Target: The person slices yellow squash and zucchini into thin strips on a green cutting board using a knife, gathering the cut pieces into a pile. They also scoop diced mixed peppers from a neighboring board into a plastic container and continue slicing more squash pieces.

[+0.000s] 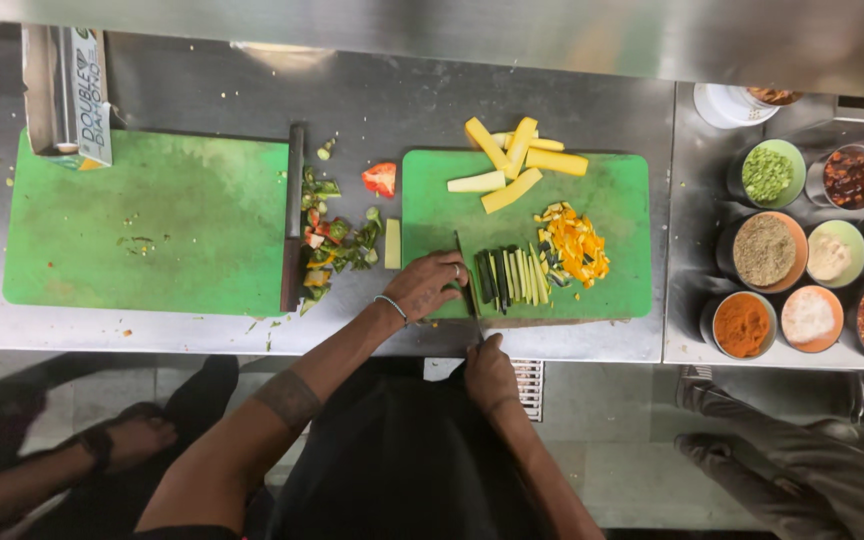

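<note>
1. The person stood at the near edge of a steel worktop (pixel 512 110), looking straight down on two green cutting boards.
2. The left hand (pixel 427 285) lay on the near left part of the right-hand cutting board (pixel 622 200), fingers curled down and pressed against the left end of a row of zucchini sticks (pixel 512 277); it gripped nothing, only steadied them.
3. The right hand (pixel 490 372) was at the worktop's near edge, closed around the handle of a knife (pixel 466 285), whose thin blade ran away from the person, just beside the left hand's fingers and at the left end of the sticks.
4. The zucchini sticks lay side by side on the near part of that board, dark skin and pale flesh showing.
5. Just right of them sat a heap of diced yellow pepper (pixel 574 243).
6. At the far edge of the same board lay several long yellow squash wedges (pixel 512 160), some overlapping.
7. Between the two boards, vegetable scraps (pixel 332 245) were scattered on the steel, with a red pepper piece (pixel 380 178) farther back.
8. The left-hand cutting board (pixel 152 225) carried only crumbs; a long foil box (pixel 67 95) rested at its far left corner.
9. On the far right stood round bowls of spices (pixel 817 260), red, orange, white, brown and green.
10. Another person's hand (pixel 137 435) showed at the near left, below the worktop.
</note>
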Action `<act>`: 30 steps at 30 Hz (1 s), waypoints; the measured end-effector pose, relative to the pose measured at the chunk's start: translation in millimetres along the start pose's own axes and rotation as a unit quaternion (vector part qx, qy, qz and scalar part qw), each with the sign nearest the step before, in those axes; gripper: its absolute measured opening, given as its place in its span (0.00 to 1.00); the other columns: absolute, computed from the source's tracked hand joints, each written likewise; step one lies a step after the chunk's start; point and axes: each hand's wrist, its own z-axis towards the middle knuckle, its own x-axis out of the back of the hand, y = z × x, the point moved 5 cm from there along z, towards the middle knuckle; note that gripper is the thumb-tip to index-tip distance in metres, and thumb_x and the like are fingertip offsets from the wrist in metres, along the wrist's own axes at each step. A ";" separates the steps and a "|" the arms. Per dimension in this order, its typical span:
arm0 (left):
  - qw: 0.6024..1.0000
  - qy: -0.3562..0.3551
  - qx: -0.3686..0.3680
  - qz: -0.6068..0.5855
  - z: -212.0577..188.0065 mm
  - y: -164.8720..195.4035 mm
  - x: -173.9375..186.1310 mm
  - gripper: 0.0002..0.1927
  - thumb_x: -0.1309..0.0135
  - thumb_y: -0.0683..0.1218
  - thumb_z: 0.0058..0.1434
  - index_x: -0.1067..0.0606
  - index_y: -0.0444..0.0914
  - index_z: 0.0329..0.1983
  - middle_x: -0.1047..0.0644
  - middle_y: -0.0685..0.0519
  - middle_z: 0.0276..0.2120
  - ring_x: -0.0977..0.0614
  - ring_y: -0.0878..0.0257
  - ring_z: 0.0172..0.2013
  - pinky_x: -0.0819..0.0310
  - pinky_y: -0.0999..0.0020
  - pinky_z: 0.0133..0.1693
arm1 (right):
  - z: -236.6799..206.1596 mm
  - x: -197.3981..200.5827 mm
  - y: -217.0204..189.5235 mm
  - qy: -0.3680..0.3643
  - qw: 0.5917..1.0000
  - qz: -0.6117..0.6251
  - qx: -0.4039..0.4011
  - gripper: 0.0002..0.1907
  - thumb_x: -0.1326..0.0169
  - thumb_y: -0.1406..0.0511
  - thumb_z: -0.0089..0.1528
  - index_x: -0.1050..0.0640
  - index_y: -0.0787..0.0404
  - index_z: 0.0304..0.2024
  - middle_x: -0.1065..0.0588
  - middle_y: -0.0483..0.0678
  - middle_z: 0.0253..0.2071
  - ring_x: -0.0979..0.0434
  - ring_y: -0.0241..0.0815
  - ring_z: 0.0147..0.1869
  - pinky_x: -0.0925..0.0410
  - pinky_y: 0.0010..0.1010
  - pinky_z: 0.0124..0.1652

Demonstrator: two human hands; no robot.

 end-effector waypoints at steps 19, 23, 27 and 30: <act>0.996 -0.007 -0.011 0.083 2.5 38.0 -4.1 0.15 0.42 0.43 0.60 0.24 0.41 0.51 0.31 0.50 0.45 0.26 0.55 0.50 0.27 0.62 0.55 | -10.3 56.3 -14.7 0.004 0.999 0.041 0.023 0.16 0.49 0.58 0.65 0.33 0.65 0.45 0.23 0.70 0.34 0.23 0.75 0.43 0.31 0.61 0.42; 0.993 -0.009 -0.002 0.116 9.7 37.4 -2.1 0.16 0.42 0.43 0.58 0.23 0.41 0.51 0.31 0.52 0.45 0.26 0.57 0.50 0.27 0.63 0.54 | -14.4 65.6 -23.6 0.021 1.000 -0.015 0.003 0.17 0.50 0.58 0.65 0.34 0.64 0.46 0.22 0.68 0.34 0.22 0.72 0.42 0.30 0.60 0.42; 0.991 -0.026 0.009 0.131 14.8 38.1 -2.5 0.14 0.42 0.43 0.59 0.21 0.42 0.50 0.30 0.53 0.45 0.25 0.58 0.50 0.26 0.65 0.54 | -20.4 72.5 -29.7 0.024 0.999 -0.042 -0.024 0.17 0.51 0.57 0.66 0.34 0.64 0.47 0.21 0.66 0.35 0.20 0.70 0.42 0.28 0.58 0.41; 0.990 -0.050 0.026 0.130 18.1 40.8 -1.0 0.15 0.43 0.44 0.60 0.21 0.43 0.52 0.30 0.52 0.45 0.25 0.58 0.50 0.25 0.64 0.53 | -27.7 73.2 -25.6 0.019 0.999 -0.031 -0.034 0.17 0.49 0.57 0.66 0.33 0.64 0.45 0.21 0.67 0.36 0.21 0.71 0.43 0.30 0.59 0.42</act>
